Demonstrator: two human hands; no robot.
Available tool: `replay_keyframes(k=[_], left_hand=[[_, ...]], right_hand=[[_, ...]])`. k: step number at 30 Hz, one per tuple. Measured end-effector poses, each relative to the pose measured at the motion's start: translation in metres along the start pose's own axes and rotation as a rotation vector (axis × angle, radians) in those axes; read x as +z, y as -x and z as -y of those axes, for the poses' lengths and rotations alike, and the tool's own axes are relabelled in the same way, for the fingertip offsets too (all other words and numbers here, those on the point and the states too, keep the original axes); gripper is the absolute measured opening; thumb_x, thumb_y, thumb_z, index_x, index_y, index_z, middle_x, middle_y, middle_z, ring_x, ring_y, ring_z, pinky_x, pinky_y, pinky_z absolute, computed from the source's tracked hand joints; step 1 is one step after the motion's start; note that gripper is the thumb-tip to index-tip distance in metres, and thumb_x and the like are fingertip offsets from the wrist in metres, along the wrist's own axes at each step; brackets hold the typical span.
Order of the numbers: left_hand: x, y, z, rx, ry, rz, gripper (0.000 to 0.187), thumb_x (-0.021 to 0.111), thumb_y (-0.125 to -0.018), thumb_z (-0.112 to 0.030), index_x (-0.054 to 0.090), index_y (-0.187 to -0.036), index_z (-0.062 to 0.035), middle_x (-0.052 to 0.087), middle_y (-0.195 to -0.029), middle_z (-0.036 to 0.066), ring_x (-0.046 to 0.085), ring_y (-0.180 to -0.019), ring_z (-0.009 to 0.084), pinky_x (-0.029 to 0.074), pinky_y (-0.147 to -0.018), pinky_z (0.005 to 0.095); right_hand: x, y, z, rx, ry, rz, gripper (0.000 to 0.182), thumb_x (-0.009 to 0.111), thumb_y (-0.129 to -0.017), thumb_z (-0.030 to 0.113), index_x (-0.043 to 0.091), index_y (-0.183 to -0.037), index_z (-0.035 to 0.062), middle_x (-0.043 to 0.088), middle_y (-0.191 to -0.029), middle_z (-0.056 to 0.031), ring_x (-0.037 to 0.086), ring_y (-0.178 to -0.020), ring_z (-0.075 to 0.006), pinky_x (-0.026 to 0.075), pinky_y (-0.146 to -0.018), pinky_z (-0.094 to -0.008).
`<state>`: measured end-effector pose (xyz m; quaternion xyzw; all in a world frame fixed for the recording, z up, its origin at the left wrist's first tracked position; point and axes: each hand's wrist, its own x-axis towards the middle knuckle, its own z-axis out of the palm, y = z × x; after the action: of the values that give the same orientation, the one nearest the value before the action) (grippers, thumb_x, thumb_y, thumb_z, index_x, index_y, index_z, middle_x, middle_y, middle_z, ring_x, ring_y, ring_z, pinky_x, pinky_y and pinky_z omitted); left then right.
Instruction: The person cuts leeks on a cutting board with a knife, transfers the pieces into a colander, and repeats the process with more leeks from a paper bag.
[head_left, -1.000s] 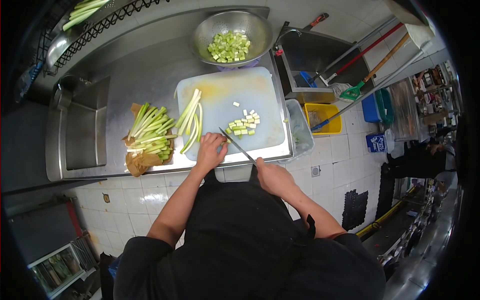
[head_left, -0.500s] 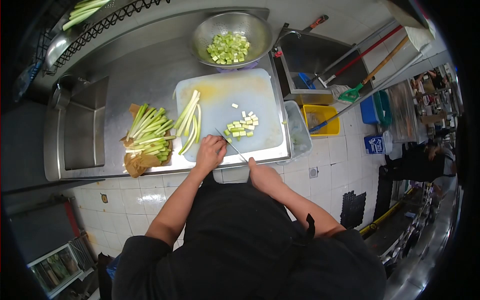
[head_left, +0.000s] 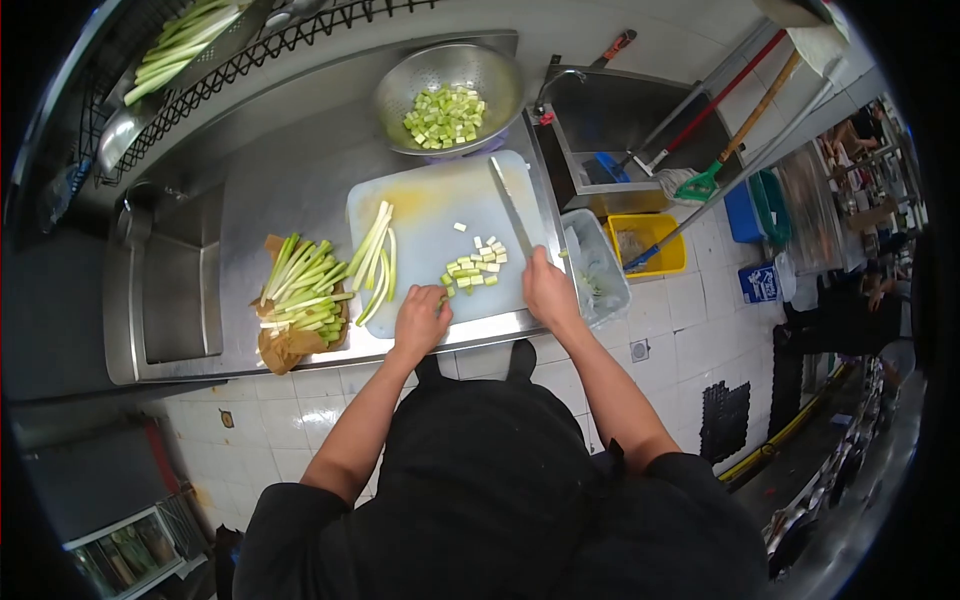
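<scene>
Lower centre of the frame: the left hand (head_left: 423, 318) is resting at the board's near edge, fingers bent and lying close together beside small green pieces. Whether they are pinching anything, I cannot tell. Just right of centre, the right hand (head_left: 549, 288) is wrapping its fingers around the handle of a knife (head_left: 511, 206), blade pointing toward the top of the frame, apart from the left hand.

Risks, near to far. The left fingertips are sitting low, so a blade swung back carelessly could nick them. The cut pieces (head_left: 472, 267) are lying loose mid-frame on the cutting board (head_left: 440, 192); a sideways sweep of the blade could scatter them over the right edge (a clear bin (head_left: 612, 290) is standing just beyond it). Left of them, long stalks (head_left: 376, 250) are slanting across the board's left side; a bumped forearm could roll them off. The colander (head_left: 505, 90), upper centre, is holding more pieces; a knock could tip it.

Hard to make out, near to far: the left palm's underside is hiding; the right hand is covering the knife handle; whether the blade is touching the board is unclear. Stalks in the upper left (head_left: 185, 55) are running close to the dark rim. Far right, another person (head_left: 850, 315) is showing only partly, details blurring.
</scene>
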<state>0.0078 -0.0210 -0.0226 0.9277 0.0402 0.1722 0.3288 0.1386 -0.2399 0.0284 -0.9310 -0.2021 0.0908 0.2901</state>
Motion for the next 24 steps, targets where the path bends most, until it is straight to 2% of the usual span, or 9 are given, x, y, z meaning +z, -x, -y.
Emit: replay_keyframes(k=[3, 6, 10, 13, 14, 16, 18, 22, 24], left_hand=[[-0.003, 0.000, -0.002, -0.034, -0.108, 0.070, 0.020, 0.068, -0.078, -0.003, 0.070, -0.098, -0.0020, 0.069, -0.096, 0.015, 0.061, -0.093, 0.0359, 0.051, -0.083, 0.0438], [-0.009, 0.001, -0.007, -0.032, -0.194, 0.123, 0.018, 0.066, -0.077, -0.002, 0.073, -0.094, -0.0018, 0.068, -0.093, 0.014, 0.061, -0.087, 0.0361, 0.052, -0.079, 0.0450], [-0.010, -0.003, -0.011, -0.064, -0.144, 0.196, 0.017, 0.067, -0.077, -0.004, 0.073, -0.093, -0.0011, 0.069, -0.093, 0.017, 0.063, -0.087, 0.0370, 0.053, -0.079, 0.0454], [-0.015, -0.030, -0.049, -0.313, 0.050, 0.179, 0.017, 0.070, -0.079, -0.006, 0.073, -0.094, 0.0006, 0.069, -0.091, 0.019, 0.066, -0.087, 0.0376, 0.054, -0.078, 0.0434], [-0.009, -0.045, -0.067, -0.291, 0.057, 0.189, 0.017, 0.070, -0.079, -0.006, 0.073, -0.094, 0.0006, 0.069, -0.091, 0.019, 0.066, -0.087, 0.0376, 0.054, -0.078, 0.0434], [0.008, -0.077, -0.097, -0.083, 0.205, 0.109, 0.017, 0.070, -0.080, -0.007, 0.073, -0.095, -0.0005, 0.069, -0.092, 0.018, 0.066, -0.088, 0.0380, 0.054, -0.080, 0.0432], [0.035, -0.118, -0.134, 0.206, 0.220, 0.105, 0.017, 0.071, -0.083, -0.009, 0.072, -0.097, -0.0002, 0.069, -0.095, 0.016, 0.069, -0.082, 0.0304, 0.056, -0.075, 0.0373], [0.092, -0.186, -0.194, 0.332, 0.332, 0.386, 0.021, 0.068, -0.087, -0.009, 0.072, -0.106, -0.0004, 0.070, -0.099, 0.015, 0.069, -0.084, 0.0313, 0.056, -0.077, 0.0369], [0.095, -0.208, -0.198, 0.337, 0.330, 0.379, 0.021, 0.068, -0.088, -0.009, 0.072, -0.107, -0.0002, 0.071, -0.099, 0.015, 0.070, -0.085, 0.0294, 0.056, -0.077, 0.0364]], right_hand=[[0.006, -0.015, 0.001, 0.030, 0.111, 0.171, 0.024, 0.047, -0.095, 0.013, 0.046, -0.114, 0.0002, 0.069, -0.088, -0.0271, 0.067, -0.082, -0.0488, 0.052, -0.074, -0.0592], [-0.001, -0.010, -0.003, 0.066, 0.128, 0.207, 0.023, 0.046, -0.094, 0.013, 0.047, -0.114, 0.0005, 0.070, -0.090, -0.0281, 0.068, -0.084, -0.0484, 0.052, -0.074, -0.0587], [-0.017, 0.012, -0.014, 0.123, 0.106, 0.205, 0.025, 0.046, -0.094, 0.012, 0.048, -0.116, 0.0007, 0.070, -0.086, -0.0281, 0.069, -0.081, -0.0487, 0.053, -0.073, -0.0595], [-0.002, 0.020, -0.028, 0.116, 0.082, 0.192, 0.023, 0.047, -0.094, 0.011, 0.048, -0.113, -0.0008, 0.070, -0.084, -0.0287, 0.069, -0.080, -0.0484, 0.054, -0.072, -0.0591], [0.000, 0.021, -0.030, 0.086, 0.081, 0.203, 0.022, 0.047, -0.093, 0.011, 0.047, -0.112, -0.0011, 0.070, -0.084, -0.0289, 0.069, -0.081, -0.0483, 0.054, -0.073, -0.0588], [-0.005, 0.024, -0.029, 0.075, 0.038, 0.191, 0.023, 0.048, -0.093, 0.011, 0.048, -0.113, -0.0016, 0.070, -0.084, -0.0291, 0.069, -0.081, -0.0489, 0.054, -0.073, -0.0590], [-0.009, 0.030, -0.035, 0.047, -0.009, 0.193, 0.024, 0.048, -0.093, 0.011, 0.048, -0.113, -0.0022, 0.069, -0.084, -0.0293, 0.069, -0.081, -0.0494, 0.054, -0.074, -0.0592], [-0.012, 0.061, -0.059, 0.115, -0.278, 0.073, 0.023, 0.051, -0.095, 0.013, 0.050, -0.112, -0.0026, 0.067, -0.083, -0.0323, 0.065, -0.081, -0.0526, 0.051, -0.073, -0.0611], [-0.014, 0.075, -0.074, 0.103, -0.364, 0.017, 0.023, 0.052, -0.097, 0.015, 0.051, -0.111, -0.0029, 0.066, -0.083, -0.0332, 0.064, -0.081, -0.0535, 0.049, -0.073, -0.0616]])
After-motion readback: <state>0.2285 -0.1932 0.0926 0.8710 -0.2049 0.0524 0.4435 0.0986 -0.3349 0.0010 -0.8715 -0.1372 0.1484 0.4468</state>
